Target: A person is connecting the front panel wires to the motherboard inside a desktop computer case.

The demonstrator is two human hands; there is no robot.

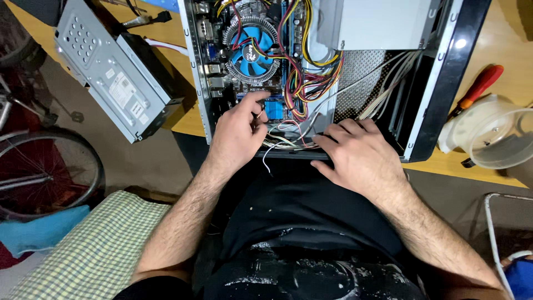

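1. A bundle of thin wires (283,136) is lying inside the open computer case (438,83), low on the board and just below the blue cooling fan (252,49). The bundle's long axis is running roughly left to right along the case's near edge.
2. The left hand (236,133) is reaching into the case just below and left of the fan. Its fingers (256,98) are curling in toward the wires and seem to be pinching something small at the board, though the thumb is hiding the contact, so I cannot tell whether anything is truly gripped. The wires are lying immediately to the right of these fingertips.
3. The right hand (358,155) is resting below and right of the fan, palm down over the case's near edge. Its fingers are lying loosely bent on the wire bundle's right end, pressing rather than gripping as far as I can judge.
4. The left hand is nearer to the board connectors; the right is nearer to the trailing length of wire.
5. Further from the fan, a grey drive cage (119,78) is overhanging the wooden table (516,72) on the left.
6. Far right of the fan, a red-handled screwdriver (477,89) is lying beside a translucent plastic tub (494,136).
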